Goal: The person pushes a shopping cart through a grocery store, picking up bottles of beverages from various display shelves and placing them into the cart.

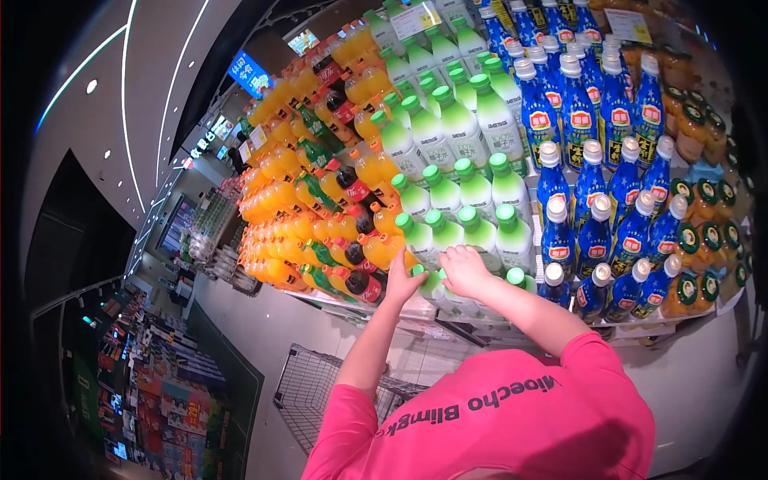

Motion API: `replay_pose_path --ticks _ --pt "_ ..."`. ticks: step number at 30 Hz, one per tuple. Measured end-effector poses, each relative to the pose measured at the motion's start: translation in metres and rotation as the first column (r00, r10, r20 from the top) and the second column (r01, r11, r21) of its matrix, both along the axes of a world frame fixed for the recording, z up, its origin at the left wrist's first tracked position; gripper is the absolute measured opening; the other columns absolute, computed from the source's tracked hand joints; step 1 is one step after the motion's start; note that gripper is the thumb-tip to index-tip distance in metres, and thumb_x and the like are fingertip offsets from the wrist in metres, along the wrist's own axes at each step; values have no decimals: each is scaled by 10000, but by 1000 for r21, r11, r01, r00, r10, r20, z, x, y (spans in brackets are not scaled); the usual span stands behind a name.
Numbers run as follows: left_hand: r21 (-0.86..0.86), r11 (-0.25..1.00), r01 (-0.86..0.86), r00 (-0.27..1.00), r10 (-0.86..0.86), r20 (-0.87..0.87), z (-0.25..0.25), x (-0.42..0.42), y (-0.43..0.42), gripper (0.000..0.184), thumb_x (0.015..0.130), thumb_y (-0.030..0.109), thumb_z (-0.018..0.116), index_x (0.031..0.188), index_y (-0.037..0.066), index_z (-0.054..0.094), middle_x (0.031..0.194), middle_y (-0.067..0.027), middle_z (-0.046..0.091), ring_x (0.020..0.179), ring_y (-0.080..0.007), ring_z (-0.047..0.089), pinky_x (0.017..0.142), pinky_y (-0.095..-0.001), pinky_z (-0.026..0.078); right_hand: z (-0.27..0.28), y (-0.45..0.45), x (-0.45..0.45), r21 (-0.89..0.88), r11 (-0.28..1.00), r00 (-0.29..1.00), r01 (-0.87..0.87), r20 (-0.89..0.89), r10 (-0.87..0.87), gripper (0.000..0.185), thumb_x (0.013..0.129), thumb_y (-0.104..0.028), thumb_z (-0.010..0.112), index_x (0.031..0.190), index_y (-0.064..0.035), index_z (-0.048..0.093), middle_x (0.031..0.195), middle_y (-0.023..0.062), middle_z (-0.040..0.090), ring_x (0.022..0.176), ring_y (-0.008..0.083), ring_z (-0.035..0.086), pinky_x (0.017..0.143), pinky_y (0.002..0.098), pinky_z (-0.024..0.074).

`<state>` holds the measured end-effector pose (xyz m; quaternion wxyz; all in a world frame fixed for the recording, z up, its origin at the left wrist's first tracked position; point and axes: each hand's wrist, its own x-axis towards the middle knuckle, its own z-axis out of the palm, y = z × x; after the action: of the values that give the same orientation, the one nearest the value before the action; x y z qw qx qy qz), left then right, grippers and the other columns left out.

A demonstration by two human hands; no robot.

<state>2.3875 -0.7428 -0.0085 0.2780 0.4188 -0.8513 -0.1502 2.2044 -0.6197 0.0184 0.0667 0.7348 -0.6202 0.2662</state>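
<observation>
Both my hands reach to the lower front of a display of white bottles with green caps (444, 192). My left hand (402, 280), thumb apart from the fingers, is at the left edge of these bottles, beside the orange and dark soda bottles (364, 286). Against the front green-capped bottles rests my right hand (464, 270), its fingers bent over them near a cap. Whether it grips one is hidden. To the right stand rows of blue bottles with white caps (594, 240).
A wire shopping cart (308, 388) stands below left, near my left arm. Jars with dark green lids (706, 236) fill the display's right end. Price signs (414, 20) stand above the bottles. More store shelves (172, 384) are at the lower left.
</observation>
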Motion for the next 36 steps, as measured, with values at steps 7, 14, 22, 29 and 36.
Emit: replay_pose_path --ticks 7,14,22,29,36 --pt "-79 996 35 810 18 587 8 -25 10 597 704 374 719 1185 84 514 1050 -174 536 1043 -332 533 822 -422 491 -20 -35 27 327 935 970 137 -235 -60 311 775 -252 626 1040 -89 617 1020 93 631 987 232 594 828 367 419" --pt "-103 977 -187 789 212 576 -8 -29 13 521 712 406 714 1060 79 507 1069 -179 550 982 -344 583 804 -427 497 -41 -55 35 398 895 967 200 -225 -116 229 792 -181 596 1005 -124 658 998 57 670 959 207 635 779 355 449" --pt "42 997 -66 845 33 534 -2 -14 3 524 710 447 708 1053 105 509 1020 -137 622 974 -297 609 786 -418 489 -42 -61 39 397 887 960 237 -239 -149 195 791 -127 587 941 -156 709 947 36 697 900 192 664 686 350 483" --pt "-2 979 -203 830 174 529 2 -3 22 565 684 502 707 1010 89 501 948 -141 654 919 -320 627 741 -426 487 -49 -70 42 454 856 962 247 -220 -161 235 822 -141 566 1011 -162 703 1045 15 679 976 182 638 732 368 464" --pt "-70 969 -237 924 247 290 46 30 56 460 694 408 731 965 82 553 902 -124 653 868 -329 625 705 -417 478 -47 -69 43 487 837 962 248 -224 -155 231 824 -153 559 1007 -163 700 1022 19 686 954 193 651 725 363 478"
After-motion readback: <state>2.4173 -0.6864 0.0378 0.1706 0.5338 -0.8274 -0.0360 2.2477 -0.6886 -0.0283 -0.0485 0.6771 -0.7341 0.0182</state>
